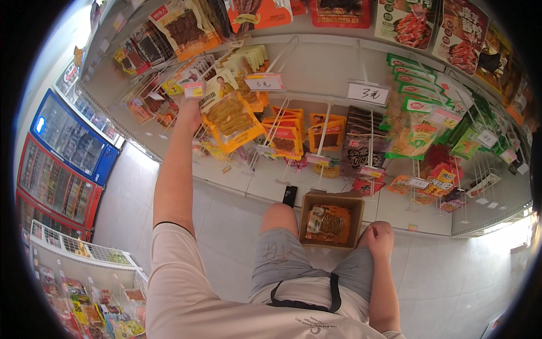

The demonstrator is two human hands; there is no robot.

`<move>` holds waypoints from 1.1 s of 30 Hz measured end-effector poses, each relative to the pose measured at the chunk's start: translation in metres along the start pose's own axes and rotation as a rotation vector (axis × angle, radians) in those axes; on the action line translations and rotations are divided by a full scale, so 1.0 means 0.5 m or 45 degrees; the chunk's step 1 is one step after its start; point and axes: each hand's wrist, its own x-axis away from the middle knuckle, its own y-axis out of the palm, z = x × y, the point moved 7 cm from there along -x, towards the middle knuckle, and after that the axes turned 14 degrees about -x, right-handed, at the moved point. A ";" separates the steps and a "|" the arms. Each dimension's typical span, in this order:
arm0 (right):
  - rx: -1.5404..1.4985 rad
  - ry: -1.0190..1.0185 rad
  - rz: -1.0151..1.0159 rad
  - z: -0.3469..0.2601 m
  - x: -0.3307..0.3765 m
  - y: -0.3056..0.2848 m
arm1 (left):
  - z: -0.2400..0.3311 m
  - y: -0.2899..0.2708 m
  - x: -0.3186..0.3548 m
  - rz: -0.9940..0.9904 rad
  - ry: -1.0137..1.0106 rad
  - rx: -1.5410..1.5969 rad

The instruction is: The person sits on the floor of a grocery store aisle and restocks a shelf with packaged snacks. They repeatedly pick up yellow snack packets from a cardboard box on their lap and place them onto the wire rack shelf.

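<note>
My left hand (pixel 191 114) is raised to the hanging rack, at the left edge of a yellow snack packet (pixel 232 121) with a clear window. Its fingers are largely hidden by the packet and a price tag (pixel 193 89), so their grip cannot be made out. That packet hangs tilted in front of a row of similar ones. My right hand (pixel 379 237) rests by my right knee with its fingers curled in and nothing visible in them. Beside it, between my knees, stands an open cardboard box (pixel 305 217) with orange and yellow snack packets (pixel 329 223) inside.
Orange packets (pixel 283 138), dark packets (pixel 364 138) and green packets (pixel 415 121) hang on hooks ahead. Protruding price-tag holders (pixel 368 92) line the rack. A black object (pixel 289 196) stands near my left knee. Glass-door fridges (pixel 59 175) and a wire-topped shelf (pixel 82 248) are at the left.
</note>
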 end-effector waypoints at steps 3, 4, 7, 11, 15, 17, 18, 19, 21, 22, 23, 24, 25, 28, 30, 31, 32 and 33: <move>0.064 -0.158 0.022 -0.016 -0.002 0.000 | 0.012 -0.008 0.003 0.035 0.007 -0.146; 0.048 -0.122 0.015 -0.010 -0.003 0.001 | 0.014 -0.003 0.005 0.067 -0.003 -0.206; 0.038 0.008 0.015 0.015 0.003 -0.010 | 0.038 0.074 0.052 0.279 -0.099 -0.391; 0.010 0.076 -0.033 0.004 -0.002 0.002 | 0.028 0.031 0.012 0.280 0.226 -0.713; 0.041 0.108 -0.049 0.013 -0.002 0.007 | -0.008 0.011 -0.044 0.367 0.760 -1.170; 0.027 0.089 -0.030 0.028 0.003 0.003 | -0.021 0.028 -0.046 0.303 0.705 -1.070; 0.017 0.078 -0.023 0.035 0.003 0.002 | -0.023 0.038 -0.047 0.292 0.699 -1.061; -0.025 0.065 -0.029 0.038 0.001 0.008 | -0.027 0.038 -0.046 0.327 0.730 -1.140; -0.112 0.038 -0.044 0.043 -0.004 0.021 | -0.036 0.016 -0.046 0.382 0.691 -1.170; -0.100 0.066 -0.037 0.049 -0.001 0.017 | -0.048 0.050 -0.039 0.375 0.621 -1.098; -0.096 0.085 -0.040 0.052 -0.001 0.017 | -0.040 0.068 -0.028 0.411 0.632 -1.117; -0.091 0.105 -0.043 0.054 -0.001 0.017 | -0.031 0.089 -0.019 0.447 0.644 -1.134; -0.086 0.069 -0.033 0.055 -0.001 0.018 | -0.015 0.098 -0.006 0.522 0.735 -1.239; -0.081 0.016 -0.018 0.055 -0.003 0.022 | -0.030 0.104 -0.036 0.480 0.237 -1.289; -0.074 0.061 -0.016 0.048 0.001 0.016 | -0.046 0.133 -0.037 0.400 -0.006 -1.174; -0.025 0.117 -0.019 0.034 0.005 0.005 | -0.030 0.171 -0.021 0.380 0.044 -1.101; 0.014 0.163 -0.033 0.009 0.004 -0.002 | -0.019 0.188 -0.012 0.378 0.092 -1.033; 0.055 0.210 -0.045 -0.004 0.001 -0.007 | -0.018 0.208 -0.011 0.355 0.148 -1.096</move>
